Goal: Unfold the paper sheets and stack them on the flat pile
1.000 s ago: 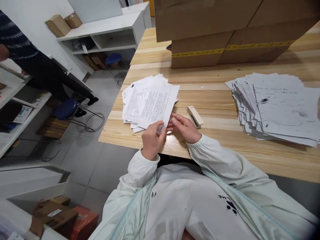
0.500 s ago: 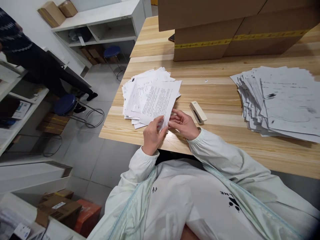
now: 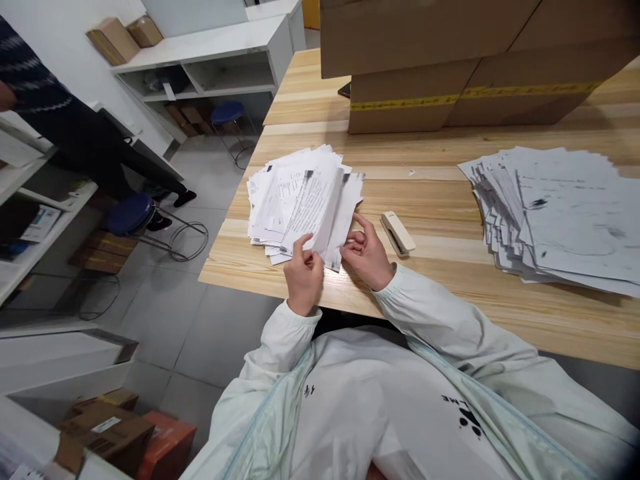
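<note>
A loose pile of papers (image 3: 273, 193) lies near the left edge of the wooden table. On its right side a printed sheet (image 3: 313, 210) bends up, and a mostly blank sheet (image 3: 343, 217) with dark corner patches shows beside it. My left hand (image 3: 304, 275) is closed at the printed sheet's lower edge, fingers curled; the exact grip is partly hidden. With thumb and fingers together, my right hand (image 3: 367, 255) pinches the blank sheet's right edge. A cream stapler (image 3: 399, 233) rests just right of that hand, untouched.
Another thick paper stack (image 3: 570, 213) sits on the table's right. Large taped cardboard boxes (image 3: 400, 100) stand at the back. Left of the table are blue stools (image 3: 131, 213), white shelving (image 3: 220, 47) and a standing person (image 3: 65, 113).
The printed sheet, flat before, now bends up to the left, baring the mostly blank sheet. My left hand has shifted slightly down, while my right hand has stayed at the right edge.
</note>
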{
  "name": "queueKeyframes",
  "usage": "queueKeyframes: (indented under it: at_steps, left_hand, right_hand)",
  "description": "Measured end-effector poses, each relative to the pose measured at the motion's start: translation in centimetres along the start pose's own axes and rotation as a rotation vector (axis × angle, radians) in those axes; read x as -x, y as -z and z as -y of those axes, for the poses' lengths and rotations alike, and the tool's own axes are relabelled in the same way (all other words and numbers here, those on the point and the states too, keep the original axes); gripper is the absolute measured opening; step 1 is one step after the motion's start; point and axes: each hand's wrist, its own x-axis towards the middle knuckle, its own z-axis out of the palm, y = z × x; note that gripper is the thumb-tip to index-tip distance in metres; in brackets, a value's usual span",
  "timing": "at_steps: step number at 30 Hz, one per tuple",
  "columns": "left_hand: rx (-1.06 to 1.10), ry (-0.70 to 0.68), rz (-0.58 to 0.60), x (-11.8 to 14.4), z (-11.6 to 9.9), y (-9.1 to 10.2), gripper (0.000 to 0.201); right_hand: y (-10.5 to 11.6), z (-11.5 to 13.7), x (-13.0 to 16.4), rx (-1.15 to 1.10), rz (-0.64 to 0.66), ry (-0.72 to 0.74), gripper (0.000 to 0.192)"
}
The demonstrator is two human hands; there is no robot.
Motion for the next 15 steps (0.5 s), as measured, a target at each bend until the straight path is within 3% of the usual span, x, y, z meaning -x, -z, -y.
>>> queueKeyframes:
  at_steps: [3,7,10,12,15]
  left_hand:
    - [0.182,0.137,-0.174,-0.1,-0.3,0.8,0.043]
    - [0.249,0.112,-0.38,-0.1,-1.0,3.2,0.05]
    - [0.15,0.051,-0.5,0.0,-1.7,5.2,0.053]
    - [0.035,-0.005,-0.576,0.3,-2.3,6.0,0.047]
    - [-0.137,-0.125,-0.607,0.8,-3.2,5.6,0.029]
  right_hand:
    - [0.3,0.0,0.2,0.128,-0.032,0.072,0.089]
    - [0.7,0.2,0.5,0.267,0.004,0.195,0.074]
    - [0.8,0.0,0.5,0.408,0.048,0.326,0.046]
    - [0.9,-0.1,0.5,0.463,0.064,0.368,0.038]
    - [0.7,0.0,0.6,0.45,0.092,0.347,0.034]
